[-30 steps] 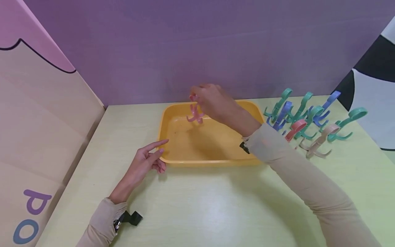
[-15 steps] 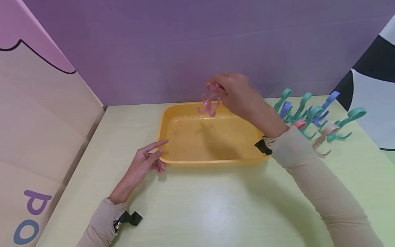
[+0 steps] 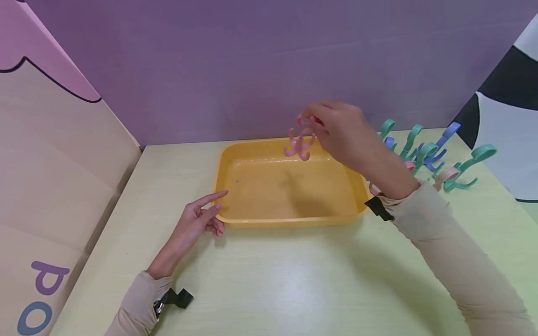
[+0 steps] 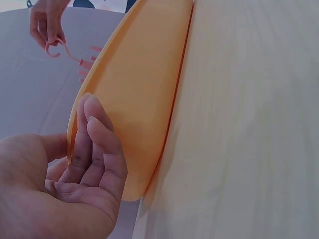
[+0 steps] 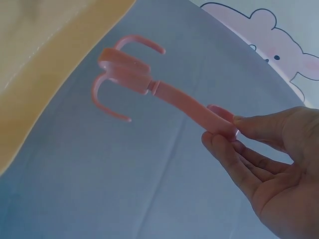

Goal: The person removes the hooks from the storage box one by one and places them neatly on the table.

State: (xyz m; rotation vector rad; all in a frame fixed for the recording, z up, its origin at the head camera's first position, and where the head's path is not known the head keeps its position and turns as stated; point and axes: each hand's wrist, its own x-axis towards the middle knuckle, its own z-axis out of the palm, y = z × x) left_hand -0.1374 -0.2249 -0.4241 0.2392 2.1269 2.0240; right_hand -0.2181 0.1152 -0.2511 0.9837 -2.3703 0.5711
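My right hand [image 3: 342, 133] pinches a pink multi-prong hook [image 3: 299, 144] by its curved top, above the back of the yellow tray [image 3: 290, 221]. In the right wrist view, thumb and fingertips close on the bent end of the pink hook [image 5: 187, 107], while its curved prongs point away from the hand. My left hand [image 3: 197, 217] holds the tray's near-left corner, with the index finger reaching over the rim and the other fingers curled outside. In the left wrist view the rim of the tray [image 4: 82, 94] runs between thumb and fingers.
Right of the tray stand several similar hooks: green [image 3: 479, 156], blue [image 3: 449, 135] and beige [image 3: 447, 175], partly hidden by my right forearm. A purple panel [image 3: 252, 70] rises behind the table [image 3: 269, 270], and a printed panel [image 3: 50, 163] borders it on the left.
My right hand has moved to the right with the pink hook, rising at first, from over the tray's left part to its back middle. My left hand stays at the tray corner.
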